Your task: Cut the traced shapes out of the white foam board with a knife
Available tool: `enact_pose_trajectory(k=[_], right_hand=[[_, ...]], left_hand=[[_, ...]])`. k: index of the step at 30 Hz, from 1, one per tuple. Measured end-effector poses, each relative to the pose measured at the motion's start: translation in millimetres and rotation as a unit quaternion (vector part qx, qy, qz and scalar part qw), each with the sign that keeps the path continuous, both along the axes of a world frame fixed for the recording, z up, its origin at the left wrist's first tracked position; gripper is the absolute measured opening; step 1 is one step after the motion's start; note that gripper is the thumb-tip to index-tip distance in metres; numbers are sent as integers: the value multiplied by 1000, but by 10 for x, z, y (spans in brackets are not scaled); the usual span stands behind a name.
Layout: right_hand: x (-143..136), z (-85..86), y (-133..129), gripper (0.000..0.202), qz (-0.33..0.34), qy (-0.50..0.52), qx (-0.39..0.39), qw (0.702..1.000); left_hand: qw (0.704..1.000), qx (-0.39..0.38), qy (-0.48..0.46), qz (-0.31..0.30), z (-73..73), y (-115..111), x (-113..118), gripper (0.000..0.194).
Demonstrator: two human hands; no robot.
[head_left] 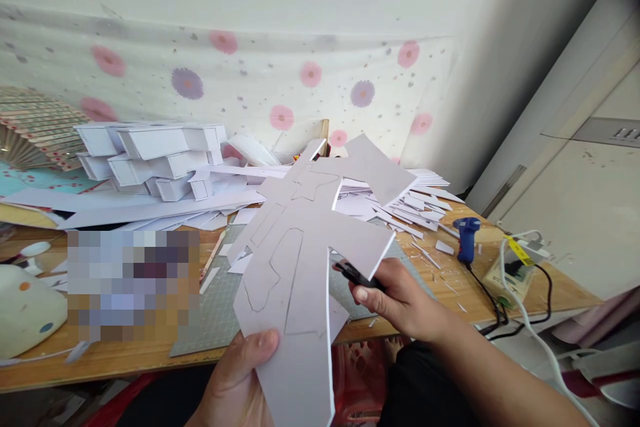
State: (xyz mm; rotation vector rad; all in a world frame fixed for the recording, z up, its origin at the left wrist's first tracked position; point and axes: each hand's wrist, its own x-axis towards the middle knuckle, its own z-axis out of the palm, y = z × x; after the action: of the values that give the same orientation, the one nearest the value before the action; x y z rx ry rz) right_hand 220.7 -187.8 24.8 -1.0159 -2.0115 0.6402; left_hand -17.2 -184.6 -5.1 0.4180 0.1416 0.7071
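Note:
A large white board sheet [315, 240] with jagged cut edges and pencilled outlines is held up over the table. My left hand [243, 373] grips its lower left edge, thumb on top and the other fingers hidden beneath. In my right hand [395, 297] is a black-handled cutting tool [357, 275], its tip close to the notch in the sheet's right side. The right hand's fingers are closed round the tool, partly behind the sheet's right-hand flap. Under the sheet lies a grey-green cutting mat [210, 320].
White box-like pieces [165, 153] are stacked at the back left. Board strips [415, 203] and scraps lie at the back right. A blue glue gun [467, 240] stands near a power strip [510, 273] with cables on the wooden table [565, 287].

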Motion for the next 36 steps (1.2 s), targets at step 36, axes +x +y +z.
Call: enact_pose_trajectory(k=[36], right_hand=[[-182,-391,5,40,-14,-416,-18,909]], left_hand=[[856,79,345,377,-207,410,-290,79]])
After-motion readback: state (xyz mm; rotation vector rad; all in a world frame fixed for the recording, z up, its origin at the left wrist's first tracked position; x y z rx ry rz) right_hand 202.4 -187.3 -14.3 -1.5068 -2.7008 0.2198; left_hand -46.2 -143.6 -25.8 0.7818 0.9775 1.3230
